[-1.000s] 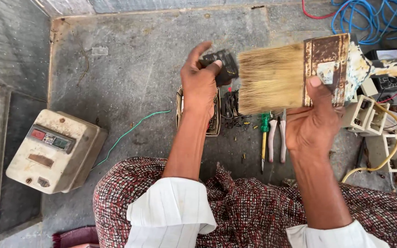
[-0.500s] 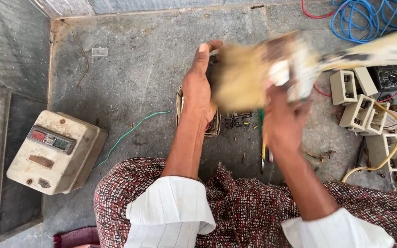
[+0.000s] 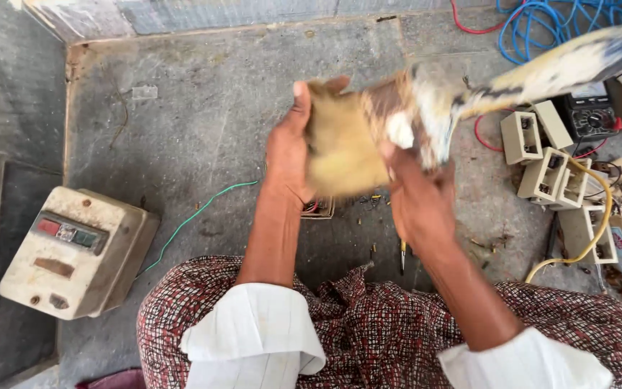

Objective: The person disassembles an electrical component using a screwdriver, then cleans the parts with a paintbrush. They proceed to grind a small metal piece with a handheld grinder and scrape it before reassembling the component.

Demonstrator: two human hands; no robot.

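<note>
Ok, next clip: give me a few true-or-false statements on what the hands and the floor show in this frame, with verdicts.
1. The right hand grips a wide paintbrush near its ferrule. True.
2. The brush bristles sweep against what the left hand holds up. True, though that item is hidden behind the blurred bristles.
3. The beige switch box with red and green buttons lies to the person's right. False: it lies on the left, away from both hands.
4. A green wire lies on the concrete floor. True.
5. The blue cable coil rests on the person's lap. False: it lies at the far right corner of the floor.
6. Both hands are empty. False: the right holds the paintbrush.
</note>
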